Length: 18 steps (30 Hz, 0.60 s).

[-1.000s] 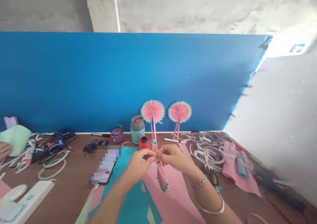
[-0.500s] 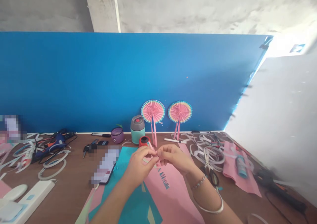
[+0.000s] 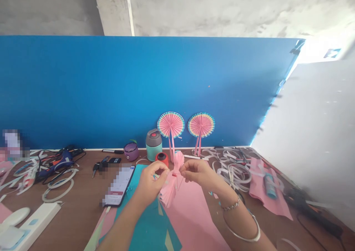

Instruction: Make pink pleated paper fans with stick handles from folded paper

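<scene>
A pleated strip of pink paper [image 3: 168, 192] is drawn in at the middle and fans out at both ends like a bow, with a small red tie [image 3: 174, 175] at its waist. It hangs above the paper sheets. My left hand [image 3: 151, 180] pinches at its left side near the waist, thumb against forefinger. My right hand [image 3: 197, 174] is closed in a pinch just right of the tie; what its fingertips grip is too small to make out. Below lie a pink sheet [image 3: 194, 214] and a teal sheet [image 3: 146, 217].
Two round pleated fans [image 3: 171, 124] stand against the blue partition [image 3: 111, 88]. A teal flask [image 3: 154, 147], purple cup [image 3: 131, 152] and red object [image 3: 162, 158] stand before it. A phone [image 3: 120, 186] lies left; curled white strips [image 3: 238, 173], scissors and a black glue gun [image 3: 310, 210] lie right.
The pleated strip has turned and spread open; it was narrow, with its edge pointing down right. My hands have moved apart slightly, and the right wrist has shifted right.
</scene>
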Available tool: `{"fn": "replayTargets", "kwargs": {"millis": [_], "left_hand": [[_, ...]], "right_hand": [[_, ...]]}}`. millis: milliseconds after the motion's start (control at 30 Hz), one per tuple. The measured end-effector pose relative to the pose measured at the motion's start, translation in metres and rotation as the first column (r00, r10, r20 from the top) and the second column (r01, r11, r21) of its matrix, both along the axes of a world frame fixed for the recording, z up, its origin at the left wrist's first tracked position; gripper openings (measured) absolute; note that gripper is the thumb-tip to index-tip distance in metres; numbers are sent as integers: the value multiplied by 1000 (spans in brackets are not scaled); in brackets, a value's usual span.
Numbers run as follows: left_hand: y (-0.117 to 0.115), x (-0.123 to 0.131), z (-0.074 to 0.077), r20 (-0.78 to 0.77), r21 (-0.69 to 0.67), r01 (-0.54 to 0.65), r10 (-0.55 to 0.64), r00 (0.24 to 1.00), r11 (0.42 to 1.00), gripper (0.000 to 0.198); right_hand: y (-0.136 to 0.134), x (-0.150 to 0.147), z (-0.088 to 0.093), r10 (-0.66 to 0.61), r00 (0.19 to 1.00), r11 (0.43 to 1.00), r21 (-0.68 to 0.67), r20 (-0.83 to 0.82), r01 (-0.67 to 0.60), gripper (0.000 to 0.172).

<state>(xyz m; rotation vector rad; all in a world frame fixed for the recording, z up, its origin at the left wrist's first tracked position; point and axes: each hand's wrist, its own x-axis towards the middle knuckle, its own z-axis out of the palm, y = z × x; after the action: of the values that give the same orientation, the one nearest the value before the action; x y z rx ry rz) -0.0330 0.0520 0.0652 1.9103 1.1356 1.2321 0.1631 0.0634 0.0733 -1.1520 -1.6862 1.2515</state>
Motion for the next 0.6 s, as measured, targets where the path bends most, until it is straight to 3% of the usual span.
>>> {"fn": "replayTargets", "kwargs": {"millis": [233,433,600], "left_hand": [[1,0,2,30,-36,-13,14,999,999,14],[5,0,-7,122,-67,-15,23,992,998,15],[8,0,-13,235,-141,82,-48,971,987,17]], "right_hand": [[-5,3,8,23,994,996,78,108,-31,12],[-5,5,7,4,979,989,147,206,-35,14],[-1,5,6,-4,987,997,82,161,-9,12]]}}
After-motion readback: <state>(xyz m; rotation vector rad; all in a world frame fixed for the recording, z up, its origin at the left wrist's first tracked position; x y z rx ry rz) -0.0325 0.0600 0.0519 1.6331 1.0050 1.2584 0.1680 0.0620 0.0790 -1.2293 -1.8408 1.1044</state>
